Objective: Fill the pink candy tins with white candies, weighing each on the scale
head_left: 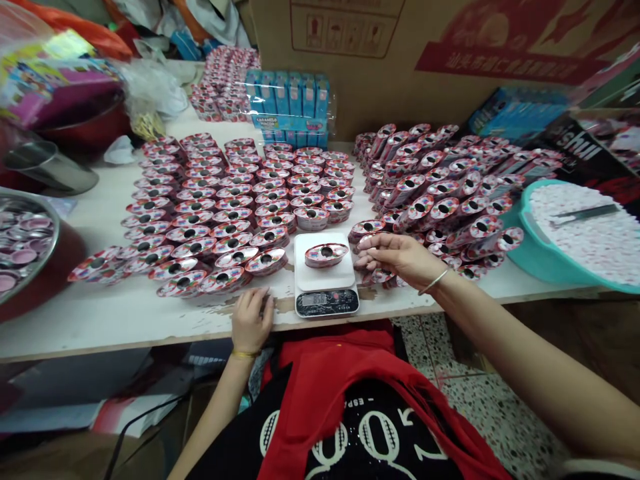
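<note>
My right fingers (373, 243) are extended and loosely parted, pointing left, with no tin clearly held between them. They hover just right of the oval tin (326, 255) lying flat on the kitchen scale (326, 301), its long axis running left to right and its dark central hole facing up. From the fingertips, the tin lies to the left and slightly far. My right hand (403, 257) is the nearer of the two: palm down, wrist a little raised, forearm coming in from the near right, with a silver bangle (434, 282) at the wrist.

My left hand (251, 321) rests on the near table edge, just left of the scale, fingers lightly curled and pointing far, nothing visibly held. A thin gold bracelet (244, 354) circles that wrist.

Around the scale, rows of similar tins (230, 213) cover the table (100, 333) to the left and far side. A looser, tilted mass of tins (440, 200) lies to the right, some just beneath my right fingers. Far right sits a teal basin (523, 230) of small white pieces. Far left, a metal bowl (30, 240) holds round lids. Plastic-wrapped blue packs (290, 100) stand against a cardboard box (360, 67) at the far edge.
</note>
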{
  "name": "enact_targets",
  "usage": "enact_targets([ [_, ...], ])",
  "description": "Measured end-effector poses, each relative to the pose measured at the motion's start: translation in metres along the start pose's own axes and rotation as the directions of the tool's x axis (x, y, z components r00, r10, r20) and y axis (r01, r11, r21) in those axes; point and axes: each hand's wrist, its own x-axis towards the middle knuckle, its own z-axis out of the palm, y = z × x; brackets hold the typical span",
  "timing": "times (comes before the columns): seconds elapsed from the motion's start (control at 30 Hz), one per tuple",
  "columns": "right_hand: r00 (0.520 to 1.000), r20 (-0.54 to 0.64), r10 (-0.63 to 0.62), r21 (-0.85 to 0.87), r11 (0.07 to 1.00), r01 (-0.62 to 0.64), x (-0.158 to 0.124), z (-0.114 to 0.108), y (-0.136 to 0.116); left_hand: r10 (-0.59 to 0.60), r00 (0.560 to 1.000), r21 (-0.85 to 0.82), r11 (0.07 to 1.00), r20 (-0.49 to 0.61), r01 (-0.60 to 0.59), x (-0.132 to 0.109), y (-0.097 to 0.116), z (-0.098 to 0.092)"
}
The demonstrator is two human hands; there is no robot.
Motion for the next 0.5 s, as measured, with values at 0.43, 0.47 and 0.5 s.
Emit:
enact_targets([
  [0.43, 0.891, 0.122, -0.436, -0.706, 0.593, 0.387, 0.032, 0.048, 0.010, 0.028, 1.000, 0.040, 0.999, 0.001, -0.028, 0.000, -0.003, 0.001],
  [0.47, 0.886, 0.120, -0.447, -0.742, 0.553, 0.379, 0.032, 0.050, 0.008, 0.030, 1.000, 0.042, 0.999, 0.001, -0.030, 0.000, -0.004, 0.001],
  [0.5, 0.877, 0.121, -0.465, -0.763, 0.521, 0.382, 0.030, 0.050, 0.005, 0.033, 0.999, 0.043, 0.999, 0.002, -0.033, 0.000, -0.005, 0.002],
])
